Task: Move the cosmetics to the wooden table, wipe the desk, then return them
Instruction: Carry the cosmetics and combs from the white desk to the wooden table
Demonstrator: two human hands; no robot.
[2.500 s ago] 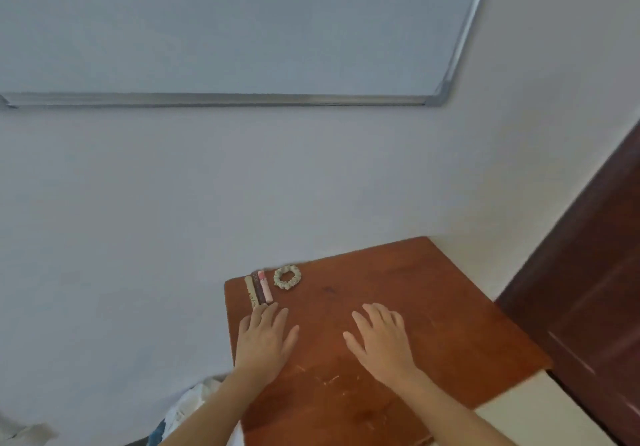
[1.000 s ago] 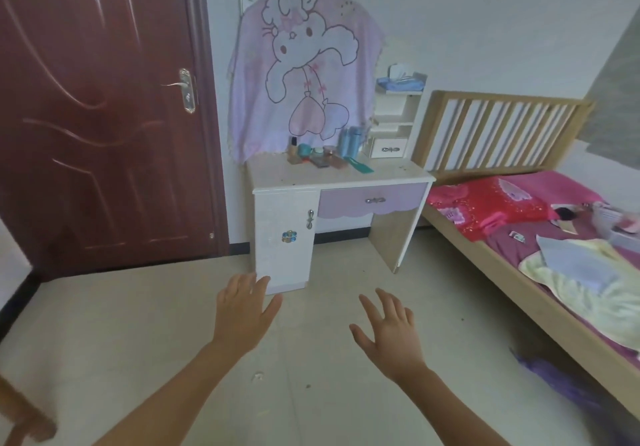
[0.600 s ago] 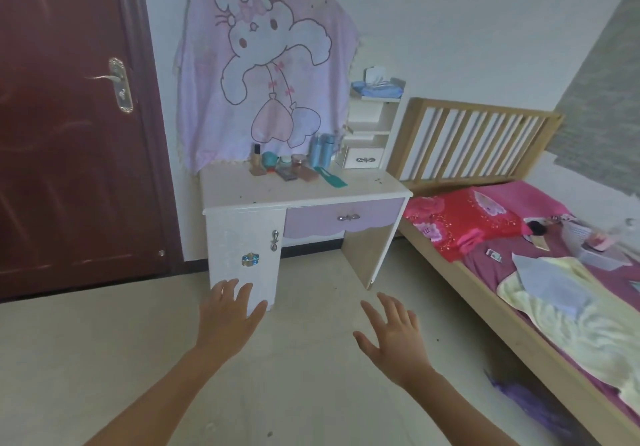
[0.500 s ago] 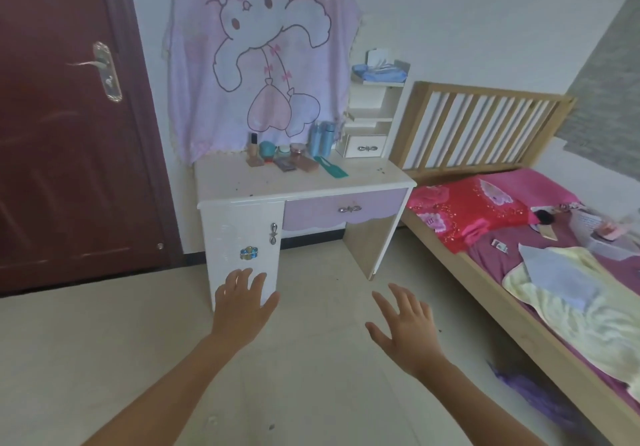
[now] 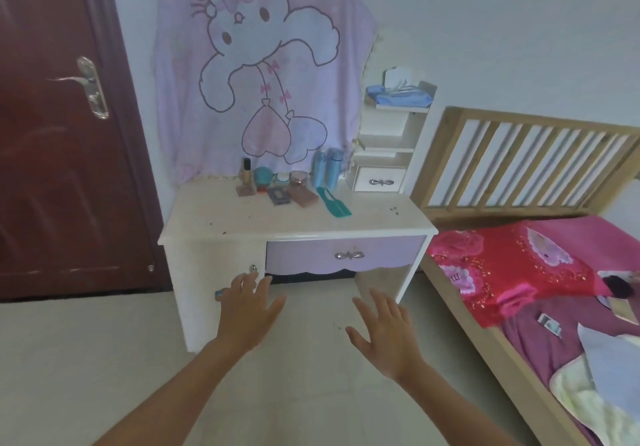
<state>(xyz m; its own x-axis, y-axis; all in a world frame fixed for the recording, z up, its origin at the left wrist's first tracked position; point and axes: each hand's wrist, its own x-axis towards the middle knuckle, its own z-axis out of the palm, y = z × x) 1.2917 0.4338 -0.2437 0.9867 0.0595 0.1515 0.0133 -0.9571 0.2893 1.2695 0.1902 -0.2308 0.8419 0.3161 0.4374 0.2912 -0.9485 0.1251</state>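
A white desk with a lilac drawer stands against the wall ahead. Cosmetics sit in a row at its back: a foundation bottle, a teal jar, a small white jar, a pink-lidded jar, two blue bottles, flat palettes and a teal comb. My left hand and my right hand are held out low in front of the desk, fingers spread, holding nothing. Dark specks dot the desk top. The wooden table is out of view.
A dark red door is left of the desk. A pink cartoon cloth hangs behind it. A small white shelf unit with tissues stands on its right end. A wooden bed with red and purple bedding lies at right.
I have turned away from the wooden table and walked towards the white desk, which now looks larger and closer. Both hands stay open and empty.
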